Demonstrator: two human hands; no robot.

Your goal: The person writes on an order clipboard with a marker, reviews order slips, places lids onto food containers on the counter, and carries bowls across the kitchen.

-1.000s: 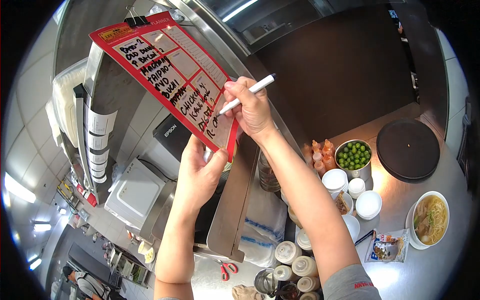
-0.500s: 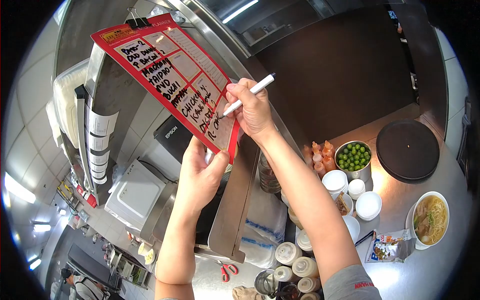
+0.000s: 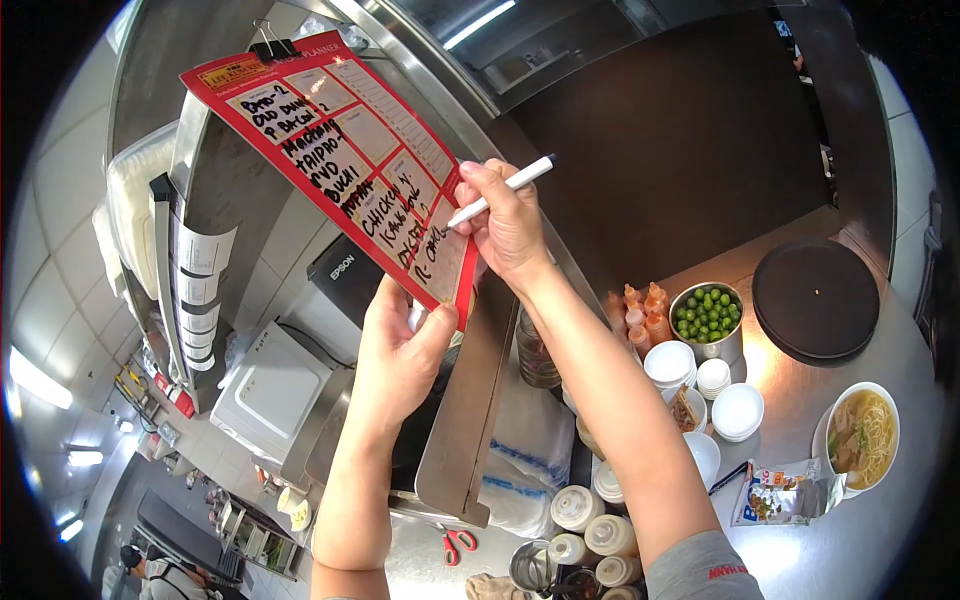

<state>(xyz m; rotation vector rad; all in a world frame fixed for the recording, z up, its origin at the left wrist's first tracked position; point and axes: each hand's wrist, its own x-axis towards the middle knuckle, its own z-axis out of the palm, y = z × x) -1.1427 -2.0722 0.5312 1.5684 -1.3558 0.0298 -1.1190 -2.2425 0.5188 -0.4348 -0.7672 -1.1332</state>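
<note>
A red-bordered planner sheet (image 3: pixel 370 135) with black handwriting hangs by a black binder clip (image 3: pixel 275 46) at its top. My left hand (image 3: pixel 405 345) pinches the planner's bottom edge between thumb and fingers, and a small white object (image 3: pixel 416 316) shows near those fingers. In my right hand (image 3: pixel 508 228) is a white marker (image 3: pixel 530 172) with a dark end. Its tip touches the sheet at the end of the lowest written line.
A black EPSON printer (image 3: pixel 335 270) is behind my left hand. To the right stand a pot of green limes (image 3: pixel 706 312), sauce bottles (image 3: pixel 655 300), white bowls (image 3: pixel 738 410) and noodle soup (image 3: pixel 862 440). Red-handled scissors (image 3: pixel 460 545) lie below. Another person (image 3: pixel 165 575) is at the lower left.
The marker tip has moved slightly up and right along the lowest line, where more black lettering now shows. My left hand keeps its hold on the planner's edge.
</note>
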